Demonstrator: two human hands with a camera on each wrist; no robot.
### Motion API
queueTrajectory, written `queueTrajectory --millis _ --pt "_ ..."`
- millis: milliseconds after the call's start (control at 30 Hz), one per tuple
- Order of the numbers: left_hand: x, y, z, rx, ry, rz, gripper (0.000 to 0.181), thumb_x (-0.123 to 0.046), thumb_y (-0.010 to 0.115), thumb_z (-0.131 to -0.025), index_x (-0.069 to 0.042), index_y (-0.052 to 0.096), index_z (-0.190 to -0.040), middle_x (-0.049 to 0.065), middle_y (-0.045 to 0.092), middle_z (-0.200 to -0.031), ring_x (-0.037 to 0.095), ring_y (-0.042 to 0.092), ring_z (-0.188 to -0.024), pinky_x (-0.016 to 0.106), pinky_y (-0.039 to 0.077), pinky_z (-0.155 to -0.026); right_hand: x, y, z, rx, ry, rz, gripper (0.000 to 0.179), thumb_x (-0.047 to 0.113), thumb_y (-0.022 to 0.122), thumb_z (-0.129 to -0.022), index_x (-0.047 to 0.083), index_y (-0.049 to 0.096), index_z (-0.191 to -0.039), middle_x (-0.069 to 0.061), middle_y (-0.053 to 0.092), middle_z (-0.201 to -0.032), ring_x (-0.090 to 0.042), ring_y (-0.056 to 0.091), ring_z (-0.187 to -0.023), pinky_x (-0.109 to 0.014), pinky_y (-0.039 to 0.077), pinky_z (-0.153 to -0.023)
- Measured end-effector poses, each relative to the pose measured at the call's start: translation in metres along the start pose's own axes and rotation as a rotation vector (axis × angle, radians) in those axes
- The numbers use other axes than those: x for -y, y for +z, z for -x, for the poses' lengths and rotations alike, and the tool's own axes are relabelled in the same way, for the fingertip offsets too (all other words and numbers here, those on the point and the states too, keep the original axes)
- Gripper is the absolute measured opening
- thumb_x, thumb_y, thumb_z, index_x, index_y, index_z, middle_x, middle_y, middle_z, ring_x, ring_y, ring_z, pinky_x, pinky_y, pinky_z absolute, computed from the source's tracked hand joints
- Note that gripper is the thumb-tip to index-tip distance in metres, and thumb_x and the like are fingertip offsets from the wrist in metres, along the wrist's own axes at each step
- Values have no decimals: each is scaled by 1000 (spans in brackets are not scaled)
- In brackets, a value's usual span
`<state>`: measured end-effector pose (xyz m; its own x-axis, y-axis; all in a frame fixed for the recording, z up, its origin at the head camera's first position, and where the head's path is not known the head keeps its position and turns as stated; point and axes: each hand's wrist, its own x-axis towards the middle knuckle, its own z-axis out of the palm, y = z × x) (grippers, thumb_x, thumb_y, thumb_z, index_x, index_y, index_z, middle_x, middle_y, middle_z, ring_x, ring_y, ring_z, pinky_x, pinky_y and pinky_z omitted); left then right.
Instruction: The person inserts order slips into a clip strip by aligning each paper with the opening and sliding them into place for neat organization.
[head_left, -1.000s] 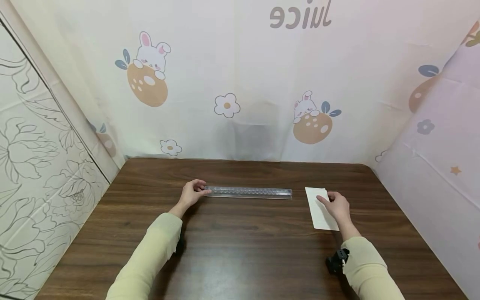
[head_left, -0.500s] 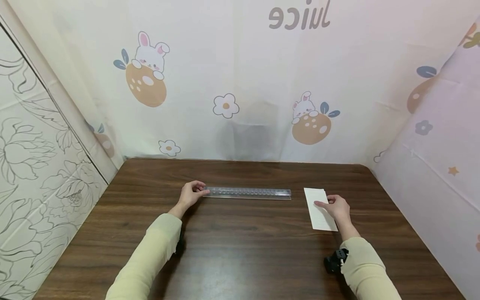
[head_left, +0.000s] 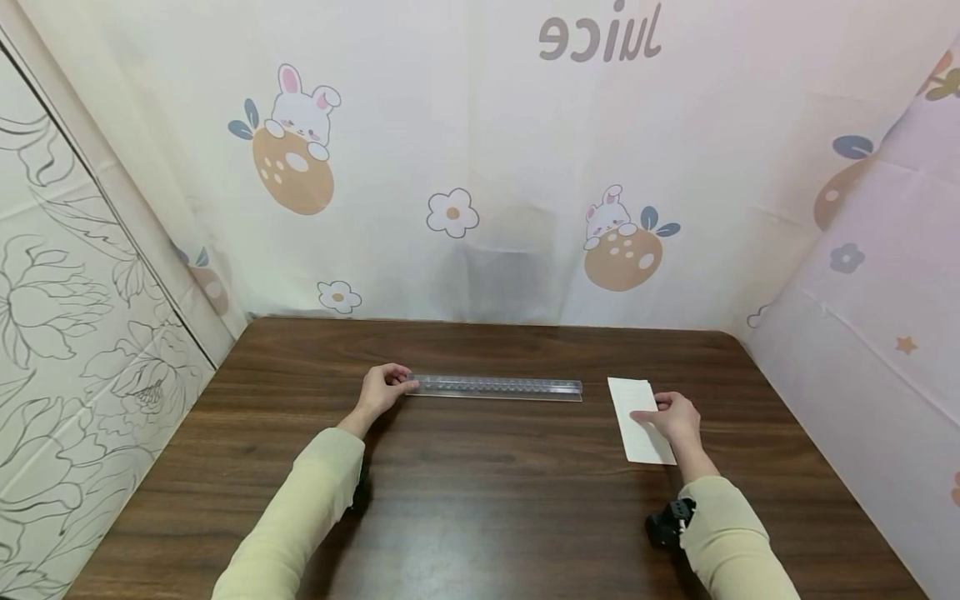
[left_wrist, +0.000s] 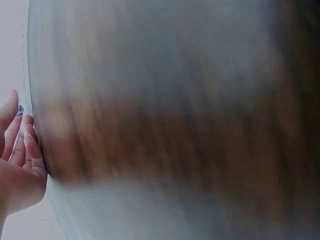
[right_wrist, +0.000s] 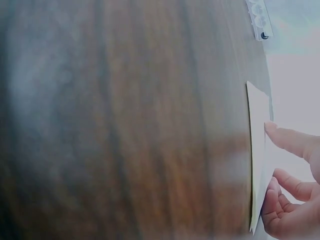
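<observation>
On the table lies a long clear plastic ruler [head_left: 495,387] with a row of round shapes along its middle. My left hand [head_left: 382,390] holds its left end, thumb on the near side and the other fingers behind. The left wrist view shows that hand [left_wrist: 22,160] at its left edge. To the right of the ruler is a layered white paper [head_left: 633,421], and my right hand [head_left: 677,421] grips its right edge with the thumb on top. In the right wrist view the paper [right_wrist: 257,150] shows separate layers at one end; the ruler's end [right_wrist: 259,20] appears above.
The brown wood-grain table [head_left: 480,492] has a back edge against a white curtain [head_left: 480,125] printed with rabbits and flowers. More patterned cloth [head_left: 877,333] hangs at the right, and a floral panel [head_left: 90,292] at the left. A small black device [head_left: 670,523] sits at the right wrist.
Both hands stay on the same things. The right hand's thumb has slid slightly down the paper toward the near side; ruler and left hand look the same.
</observation>
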<state>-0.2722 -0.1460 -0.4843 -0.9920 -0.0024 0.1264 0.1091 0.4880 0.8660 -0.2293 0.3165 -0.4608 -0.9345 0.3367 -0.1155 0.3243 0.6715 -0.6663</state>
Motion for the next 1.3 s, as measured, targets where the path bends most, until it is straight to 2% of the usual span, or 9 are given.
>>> queueTrajectory --millis 200,533,767,1033,1300 --pt "1 1 -1 -16 3 -18 19 -12 73 -73 1 65 -86 8 59 -75 18 52 -66 26 41 -60 0 1 0 -26 9 -9 59 18 76 -70 -10 46 -112 -26 49 -100 -35 45 -88 -39 37 -68" --pt "0 2 -1 -16 -13 -18 19 -12 73 -74 0 65 -85 7 59 -73 16 51 -65 25 41 -59 -1 2 -1 -84 9 -31 47 10 74 -71 -7 51 -108 -23 51 -98 -34 45 -87 -32 35 -61" --pt "0 1 0 -18 -4 -17 18 -11 73 -74 1 65 -85 8 60 -74 17 51 -65 25 41 -59 -2 1 1 -100 12 -76 35 1 67 -73 -6 54 -105 -23 55 -95 -33 46 -87 -30 34 -61" --pt "-2 2 0 -16 -17 -7 18 -11 73 -73 1 65 -84 8 60 -74 17 51 -66 25 41 -60 -2 0 2 -124 3 -111 26 1 61 -79 -7 58 -103 -20 58 -89 -30 47 -84 -32 31 -64" --pt "0 2 0 -17 -11 -10 18 -11 72 -74 2 65 -84 9 61 -74 16 51 -65 24 41 -59 0 -4 7 -123 -16 -148 25 3 60 -79 -7 59 -102 -14 59 -83 -21 48 -75 -26 38 -54"
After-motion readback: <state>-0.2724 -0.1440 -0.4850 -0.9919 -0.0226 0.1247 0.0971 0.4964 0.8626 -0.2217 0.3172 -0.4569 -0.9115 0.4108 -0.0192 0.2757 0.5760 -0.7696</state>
